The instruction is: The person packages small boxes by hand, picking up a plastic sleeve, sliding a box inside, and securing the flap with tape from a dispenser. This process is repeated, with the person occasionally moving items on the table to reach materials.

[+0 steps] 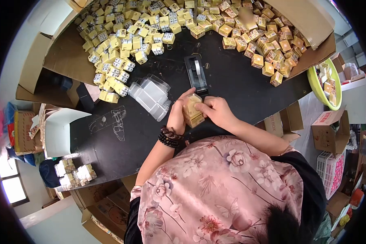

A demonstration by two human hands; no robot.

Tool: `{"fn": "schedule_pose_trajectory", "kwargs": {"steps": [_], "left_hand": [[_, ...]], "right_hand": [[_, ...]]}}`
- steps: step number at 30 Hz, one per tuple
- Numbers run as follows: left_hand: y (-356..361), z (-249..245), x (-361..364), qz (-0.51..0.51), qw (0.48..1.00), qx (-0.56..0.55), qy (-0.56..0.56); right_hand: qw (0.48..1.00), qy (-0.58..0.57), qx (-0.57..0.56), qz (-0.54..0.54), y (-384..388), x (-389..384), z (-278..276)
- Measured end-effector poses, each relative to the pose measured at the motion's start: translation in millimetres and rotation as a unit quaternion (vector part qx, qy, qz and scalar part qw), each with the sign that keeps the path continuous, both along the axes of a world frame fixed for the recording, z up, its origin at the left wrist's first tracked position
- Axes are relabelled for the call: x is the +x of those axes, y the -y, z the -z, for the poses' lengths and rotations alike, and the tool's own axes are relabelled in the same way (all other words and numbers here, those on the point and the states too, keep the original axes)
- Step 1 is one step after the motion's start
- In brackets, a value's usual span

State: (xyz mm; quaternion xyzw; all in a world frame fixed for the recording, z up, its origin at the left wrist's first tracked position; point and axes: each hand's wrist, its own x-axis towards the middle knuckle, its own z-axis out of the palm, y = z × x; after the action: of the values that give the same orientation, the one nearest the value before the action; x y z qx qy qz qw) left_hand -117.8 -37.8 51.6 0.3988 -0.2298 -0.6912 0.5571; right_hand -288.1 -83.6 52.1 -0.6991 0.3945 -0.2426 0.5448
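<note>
My left hand [177, 113], with dark beads at its wrist, is wrapped round the left side of a small stack of yellow boxes [194, 110] close to my body. A clear plastic cover seems to lie over the stack's top end, though the fingers partly hide it. From the right, my right hand [220, 112] grips the same stack, its thumb pressed on the face and its other fingers curled. Just beyond my hands lies a black tape dispenser [196, 75]. Clear plastic trays [151, 97] rest in a pile to the left.
Many small yellow boxes [128, 42] with white-grey sides cover the table's far left, and orange-yellow boxes [268, 46] its far right. Cardboard walls [65, 61] border them. A yellow-green basket [313, 83] stands at the right edge. Wrapped packs [75, 175] sit at the left corner.
</note>
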Motion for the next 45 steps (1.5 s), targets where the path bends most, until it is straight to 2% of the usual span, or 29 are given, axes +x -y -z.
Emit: {"fn": "schedule_pose_trajectory", "kwargs": {"steps": [1,3,5,6,8,9,10,12,16,22,23,25,26,28,30,31,32,33,34,35,36,37,38,40,42,43,44,45], "left_hand": [[4.3,-2.4,-2.1,-0.014,0.999,0.034,-0.032],[8.0,-0.9,6.9,-0.008,0.997,0.045,-0.070],[14.4,1.8,15.0,0.003,0.992,0.056,-0.111],[16.2,2.2,17.5,0.001,0.992,0.058,-0.112],[20.1,-1.1,20.8,0.066,0.987,0.074,-0.124],[24.0,3.4,20.2,0.071,0.984,0.092,-0.136],[24.9,6.1,21.0,0.072,0.984,0.092,-0.135],[26.2,8.6,22.6,0.112,0.971,0.091,-0.193],[22.3,4.6,23.8,0.121,0.954,0.055,-0.268],[20.5,5.9,30.6,0.137,0.949,0.029,-0.282],[16.8,-0.8,31.4,0.135,0.950,0.028,-0.282],[3.8,-18.3,34.7,0.064,0.980,0.072,-0.173],[-5.7,-15.4,45.9,0.081,0.979,0.016,-0.186],[-33.3,-19.9,64.0,0.006,0.993,0.045,-0.107],[-66.4,-23.5,90.4,-0.056,0.998,0.027,-0.032],[-84.4,-21.2,103.9,-0.102,0.994,0.028,0.026],[-100.7,-15.9,117.7,-0.153,0.985,0.032,0.080],[-117.1,-3.3,133.2,-0.207,0.947,0.045,0.243],[-134.6,12.1,148.5,-0.252,0.879,0.064,0.400],[-150.9,25.2,162.0,-0.303,0.739,0.050,0.600],[-163.2,20.3,167.0,-0.317,0.728,0.061,0.605],[-171.8,15.3,170.5,-0.319,0.638,0.120,0.691],[-178.4,11.6,173.5,-0.311,0.538,0.177,0.763],[-193.0,21.9,185.9,-0.317,0.533,0.198,0.759],[-195.9,17.4,182.4,-0.274,0.434,0.321,0.796],[-194.0,14.5,176.3,-0.270,0.378,0.336,0.819],[-189.2,11.0,171.0,-0.288,0.370,0.294,0.833],[-182.5,6.9,164.4,-0.305,0.361,0.252,0.845]], "right_hand": [[1.000,-0.001,0.001,0.001,-0.4,1.5,-0.6],[0.994,0.054,-0.096,0.025,-1.7,3.6,-3.0],[0.976,0.070,-0.145,0.145,7.1,7.0,-3.7],[0.976,0.050,-0.079,0.195,15.8,5.4,-1.0],[0.978,-0.007,-0.092,0.186,38.4,5.2,22.6],[0.987,-0.018,-0.028,0.157,48.1,4.6,34.3],[0.987,-0.017,-0.029,0.158,48.7,5.5,26.7],[0.962,0.074,0.208,0.161,50.6,6.9,10.1],[0.958,0.110,0.222,0.145,46.8,5.1,11.9],[0.943,0.126,0.267,0.154,48.0,4.7,14.2],[0.948,0.127,0.243,0.164,46.7,3.2,16.4],[0.953,0.129,0.218,0.164,44.0,0.0,17.3],[0.958,0.126,0.174,0.188,42.7,-2.8,17.3],[0.969,0.090,0.113,0.201,44.8,-12.0,23.9],[0.976,0.076,0.018,0.203,54.4,-29.9,52.5],[0.974,0.040,-0.091,0.202,63.1,-44.5,67.5],[0.960,-0.008,-0.164,0.225,64.8,-53.6,58.0],[0.925,-0.101,-0.280,0.235,71.2,-68.8,48.3],[0.847,-0.213,-0.423,0.240,78.3,-84.6,38.2],[0.797,-0.287,-0.467,0.253,82.4,-97.8,24.8],[0.731,-0.396,-0.475,0.289,96.4,-123.9,43.6],[0.691,-0.494,-0.424,0.314,98.1,-132.5,42.1],[0.654,-0.530,-0.438,0.314,107.8,-153.7,58.8],[0.636,-0.564,-0.443,0.283,111.8,-175.4,68.5],[0.632,-0.536,-0.485,0.279,116.6,-191.1,77.1],[0.681,-0.505,-0.456,0.269,119.3,-197.4,78.2],[0.728,-0.473,-0.424,0.257,118.5,-194.6,71.4],[0.745,-0.405,-0.458,0.267,118.4,-191.2,62.7]]}}
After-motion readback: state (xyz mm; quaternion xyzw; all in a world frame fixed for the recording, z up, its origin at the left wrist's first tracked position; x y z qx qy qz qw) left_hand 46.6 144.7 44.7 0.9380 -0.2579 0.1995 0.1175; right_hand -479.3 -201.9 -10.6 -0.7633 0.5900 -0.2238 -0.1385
